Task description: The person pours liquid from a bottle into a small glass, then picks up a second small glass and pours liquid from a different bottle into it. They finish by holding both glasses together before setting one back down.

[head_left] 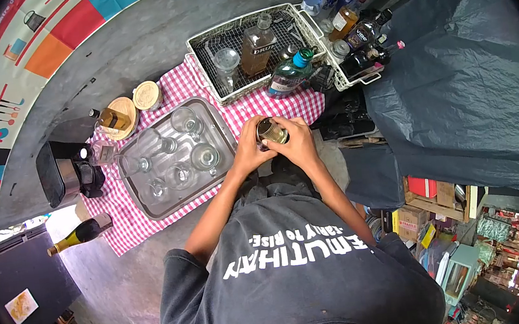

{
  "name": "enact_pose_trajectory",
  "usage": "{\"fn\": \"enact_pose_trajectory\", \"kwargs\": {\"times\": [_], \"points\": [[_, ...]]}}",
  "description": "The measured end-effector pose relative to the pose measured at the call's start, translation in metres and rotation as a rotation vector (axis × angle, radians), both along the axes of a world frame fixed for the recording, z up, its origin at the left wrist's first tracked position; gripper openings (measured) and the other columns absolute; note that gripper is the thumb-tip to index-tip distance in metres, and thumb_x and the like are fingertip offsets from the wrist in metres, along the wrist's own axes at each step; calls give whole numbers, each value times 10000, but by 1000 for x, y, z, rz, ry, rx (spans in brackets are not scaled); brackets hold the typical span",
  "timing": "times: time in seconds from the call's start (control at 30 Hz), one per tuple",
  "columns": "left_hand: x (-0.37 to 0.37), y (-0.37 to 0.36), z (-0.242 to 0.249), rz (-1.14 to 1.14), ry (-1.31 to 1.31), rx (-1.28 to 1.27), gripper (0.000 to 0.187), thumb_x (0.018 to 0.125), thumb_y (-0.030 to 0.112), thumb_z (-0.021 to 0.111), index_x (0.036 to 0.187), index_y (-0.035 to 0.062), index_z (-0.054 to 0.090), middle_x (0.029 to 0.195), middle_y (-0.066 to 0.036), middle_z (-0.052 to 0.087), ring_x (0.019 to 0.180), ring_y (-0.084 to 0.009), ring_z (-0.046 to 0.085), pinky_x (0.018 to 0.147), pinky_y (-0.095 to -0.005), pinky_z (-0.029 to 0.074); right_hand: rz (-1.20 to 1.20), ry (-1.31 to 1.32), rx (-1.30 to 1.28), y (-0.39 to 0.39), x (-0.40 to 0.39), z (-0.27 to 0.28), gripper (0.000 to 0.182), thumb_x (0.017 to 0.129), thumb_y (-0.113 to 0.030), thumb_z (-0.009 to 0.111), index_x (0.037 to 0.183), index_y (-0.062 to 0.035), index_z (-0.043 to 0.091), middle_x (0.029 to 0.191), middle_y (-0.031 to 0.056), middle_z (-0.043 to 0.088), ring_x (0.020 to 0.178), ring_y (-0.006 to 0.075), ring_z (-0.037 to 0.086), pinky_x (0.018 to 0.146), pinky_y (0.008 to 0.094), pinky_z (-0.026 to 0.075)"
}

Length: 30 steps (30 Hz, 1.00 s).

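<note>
Between my two hands, close in front of my body, is a glass jar (272,131) that looks pale yellow inside. My left hand (250,145) wraps round its left side, and the fingers of my right hand (296,140) hold its right side. Both thumbs meet at the near side of the glass. To the left of my hands lies a grey metal tray (182,206) with several clear glasses in it. A blue-capped bottle (289,76) stands just beyond my hands.
A white wire basket (196,53) with a square bottle (257,47) and a glass stands at the back. More bottles crowd a second rack (361,80) to its right. A dark bottle (82,233) stands at the left, near a black appliance (58,173).
</note>
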<state>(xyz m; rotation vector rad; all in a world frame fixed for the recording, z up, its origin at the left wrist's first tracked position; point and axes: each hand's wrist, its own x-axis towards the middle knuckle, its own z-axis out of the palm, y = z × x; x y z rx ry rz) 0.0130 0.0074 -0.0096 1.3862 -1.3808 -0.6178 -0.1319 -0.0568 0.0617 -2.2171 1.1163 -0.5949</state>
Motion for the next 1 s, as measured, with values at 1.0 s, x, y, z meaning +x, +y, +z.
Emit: {"fn": "enact_pose_trajectory", "kwargs": {"times": [1.0], "points": [[-4,3,0,-1,-2,40,852,581,182,822,1305,-21,423,1218,-199,517,1154,-360,544,989,-426,437,-14,-24,11,3,-5,-4,573,645,-275,860,1128,-25,680,914,139,706,914,282,628,819,389,506]]}}
